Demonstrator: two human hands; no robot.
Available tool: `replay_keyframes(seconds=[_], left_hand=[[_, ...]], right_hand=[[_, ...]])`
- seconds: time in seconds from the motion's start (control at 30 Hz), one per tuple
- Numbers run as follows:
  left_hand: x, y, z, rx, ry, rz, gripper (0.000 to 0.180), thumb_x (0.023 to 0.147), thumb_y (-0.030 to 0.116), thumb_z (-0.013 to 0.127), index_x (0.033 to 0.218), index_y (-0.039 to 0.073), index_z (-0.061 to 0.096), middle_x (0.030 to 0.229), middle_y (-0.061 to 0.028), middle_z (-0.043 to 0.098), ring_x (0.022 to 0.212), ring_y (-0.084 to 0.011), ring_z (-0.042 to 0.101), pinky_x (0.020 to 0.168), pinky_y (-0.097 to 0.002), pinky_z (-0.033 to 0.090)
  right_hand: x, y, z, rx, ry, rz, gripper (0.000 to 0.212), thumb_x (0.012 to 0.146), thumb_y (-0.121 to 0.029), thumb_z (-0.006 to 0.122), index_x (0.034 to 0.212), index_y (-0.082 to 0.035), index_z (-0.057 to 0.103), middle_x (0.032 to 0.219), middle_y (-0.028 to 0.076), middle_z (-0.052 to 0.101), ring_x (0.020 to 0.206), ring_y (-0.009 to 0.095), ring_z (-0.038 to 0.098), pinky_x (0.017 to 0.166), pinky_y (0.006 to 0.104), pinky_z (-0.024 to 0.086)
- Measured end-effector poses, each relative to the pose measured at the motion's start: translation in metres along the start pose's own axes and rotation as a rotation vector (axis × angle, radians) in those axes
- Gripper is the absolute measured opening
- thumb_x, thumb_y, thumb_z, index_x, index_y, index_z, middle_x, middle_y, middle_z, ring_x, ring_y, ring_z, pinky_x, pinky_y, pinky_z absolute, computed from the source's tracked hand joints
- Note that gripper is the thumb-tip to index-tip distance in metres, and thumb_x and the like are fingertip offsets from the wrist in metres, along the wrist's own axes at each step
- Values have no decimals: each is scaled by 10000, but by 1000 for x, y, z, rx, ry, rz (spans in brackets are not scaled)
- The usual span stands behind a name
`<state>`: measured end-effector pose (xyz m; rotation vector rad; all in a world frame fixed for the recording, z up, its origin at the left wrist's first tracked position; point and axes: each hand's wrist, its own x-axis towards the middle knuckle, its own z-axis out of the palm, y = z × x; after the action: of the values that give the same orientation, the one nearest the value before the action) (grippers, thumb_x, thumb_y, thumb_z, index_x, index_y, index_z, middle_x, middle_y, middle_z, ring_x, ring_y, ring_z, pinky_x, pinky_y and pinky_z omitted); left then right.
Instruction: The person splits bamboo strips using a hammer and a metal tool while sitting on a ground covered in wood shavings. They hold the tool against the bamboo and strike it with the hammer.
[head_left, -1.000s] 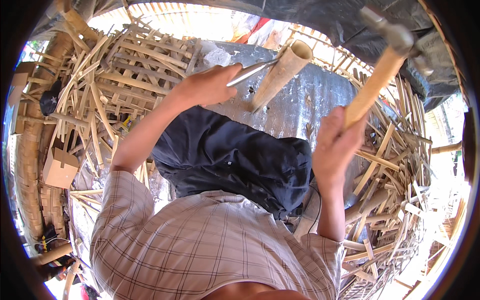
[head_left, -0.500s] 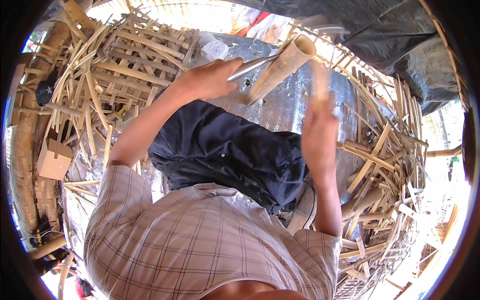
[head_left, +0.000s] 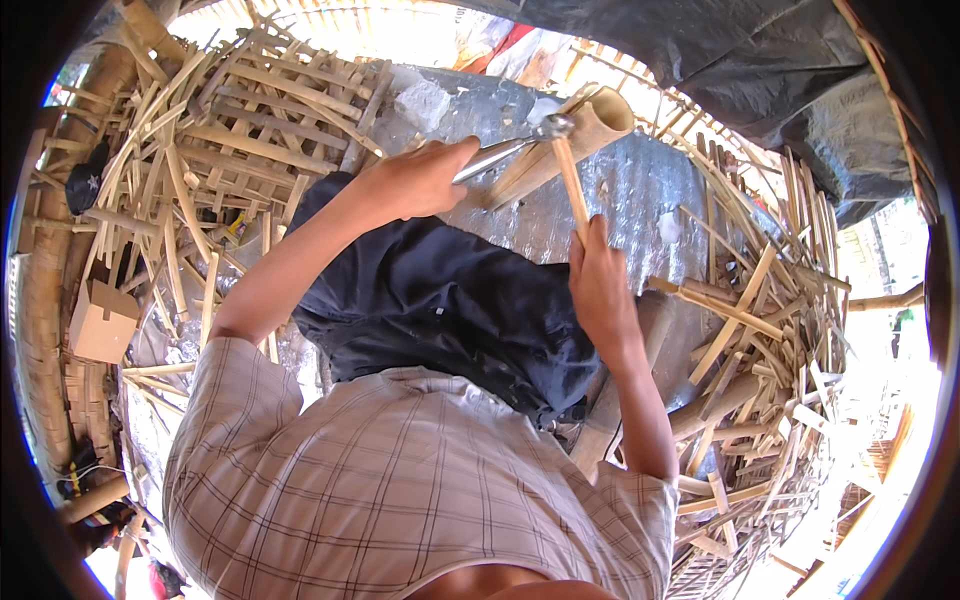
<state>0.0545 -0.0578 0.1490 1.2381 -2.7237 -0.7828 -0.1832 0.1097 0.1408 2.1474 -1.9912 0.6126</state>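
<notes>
My left hand (head_left: 425, 178) is closed round a shiny, tapering metal blade (head_left: 492, 158); its grip is hidden in my fingers. The blade reaches right to a thick bamboo tube (head_left: 545, 165), which leans with its hollow open end up and away from me. In my right hand (head_left: 602, 280) is a hammer, held by its light wooden handle (head_left: 571, 185). The hammer's metal head (head_left: 553, 126) is at the blade's far end, beside the bamboo's upper part. Whether head and blade touch, I cannot tell.
A dark, worn sheet (head_left: 640, 225) covers the ground ahead. Heaped bamboo strips (head_left: 770, 370) lie on the right, and a woven bamboo lattice (head_left: 270, 110) with more strips on the left. A small cardboard box (head_left: 103, 322) stands far left; black plastic sheeting (head_left: 760, 60) hangs at upper right.
My right hand and the hammer have swung left, bringing the blurred hammer head from right of the bamboo tube to the blade's end. My left hand has barely moved.
</notes>
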Motion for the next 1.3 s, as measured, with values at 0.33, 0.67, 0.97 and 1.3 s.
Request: replay_keyframes(seconds=[0.33, 0.67, 0.97, 1.3], left_hand=[[-12, 7, 10, -42, 14, -13, 406, 896, 117, 603, 1261, 55, 437, 1056, -281, 627, 1042, -459, 618, 855, -520, 489], [-15, -8, 37, -45, 74, -5, 562, 895, 132, 642, 1397, 65, 400, 1029, -285, 645, 991, -456, 645, 818, -527, 501], [-16, -11, 61, -71, 166, 267, 537, 861, 121, 671, 1343, 29, 453, 1057, -269, 643, 1011, -434, 645, 828, -526, 499], [-8, -6, 54, -86, 58, 157, 460, 878, 95, 649, 1288, 24, 452, 1102, -266, 638, 1051, -435, 628, 845, -529, 482]], right_hand=[[-4, -25, -34, 303, 324, 316, 153, 1028, -124, 512, 1035, 29, 519, 733, 230, 542, 573, 370, 544, 535, 454, 423], [6, -43, -65, 502, 302, 404, 162, 1024, -147, 542, 1013, 8, 499, 688, 275, 567, 617, 452, 601, 509, 509, 407], [-7, -8, 5, 222, 60, 97, 148, 1017, -116, 562, 1024, 12, 490, 696, 255, 575, 517, 439, 555, 444, 400, 398], [-34, -29, 26, 212, -179, 362, 196, 1011, -178, 569, 1006, 12, 522, 676, 248, 574, 670, 479, 581, 612, 579, 432]])
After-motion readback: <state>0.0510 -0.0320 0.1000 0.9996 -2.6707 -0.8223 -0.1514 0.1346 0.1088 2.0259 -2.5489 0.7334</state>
